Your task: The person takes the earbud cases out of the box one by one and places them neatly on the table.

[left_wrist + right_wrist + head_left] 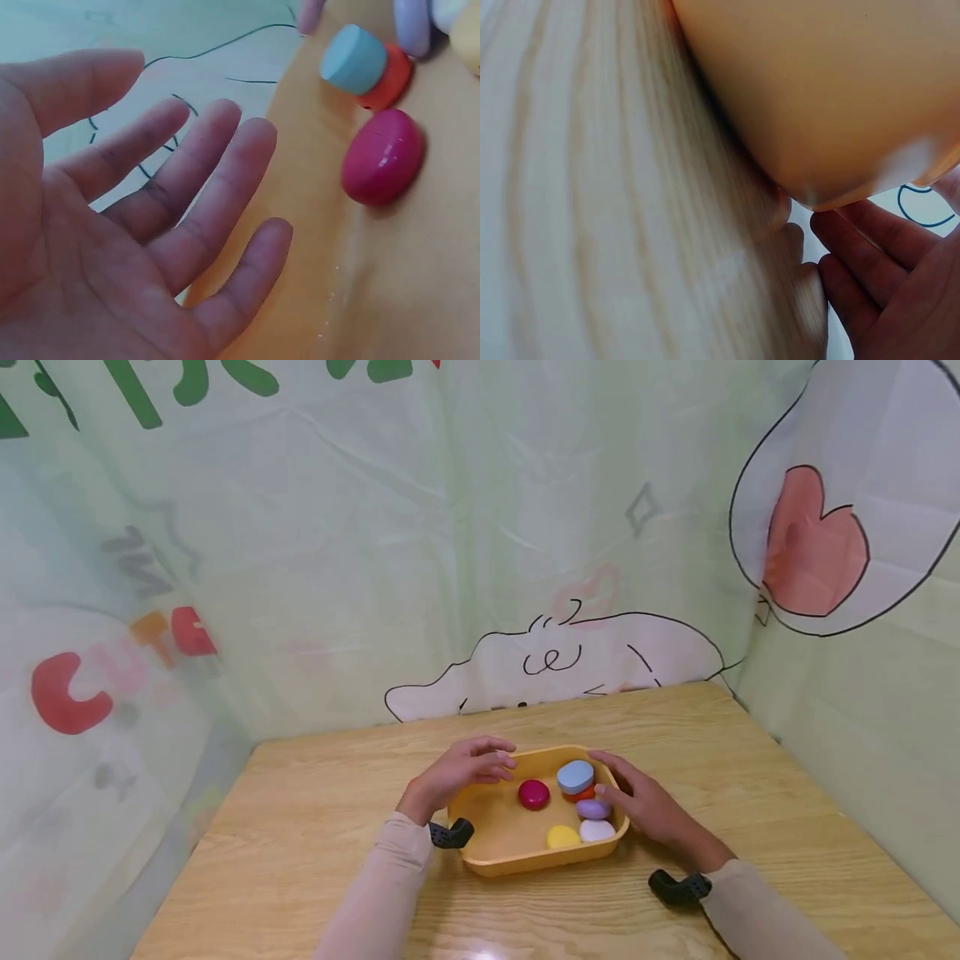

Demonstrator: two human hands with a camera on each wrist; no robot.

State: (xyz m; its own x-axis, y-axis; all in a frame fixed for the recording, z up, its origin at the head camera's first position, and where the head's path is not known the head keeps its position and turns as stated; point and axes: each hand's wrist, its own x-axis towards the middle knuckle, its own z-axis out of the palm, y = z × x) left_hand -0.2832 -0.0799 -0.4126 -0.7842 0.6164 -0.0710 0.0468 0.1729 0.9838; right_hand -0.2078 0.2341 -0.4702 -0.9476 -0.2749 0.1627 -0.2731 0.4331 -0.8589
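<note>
A yellow tray with raised sides sits on the table, holding several smooth, pebble-shaped pieces. Near its middle lies a magenta piece. A light blue piece rests on an orange-red piece toward the back right. Down the right side are a purple piece, a white piece and a yellow piece. My left hand hovers over the tray's left back rim, fingers spread and holding nothing. My right hand holds the tray's right side, thumb over the rim and fingers along the outer wall.
A wood-grain table extends around the tray on all sides. Behind it and at both sides hangs a printed pale green cloth with cartoon drawings. A black strap piece shows at the left wrist and another black piece at the right.
</note>
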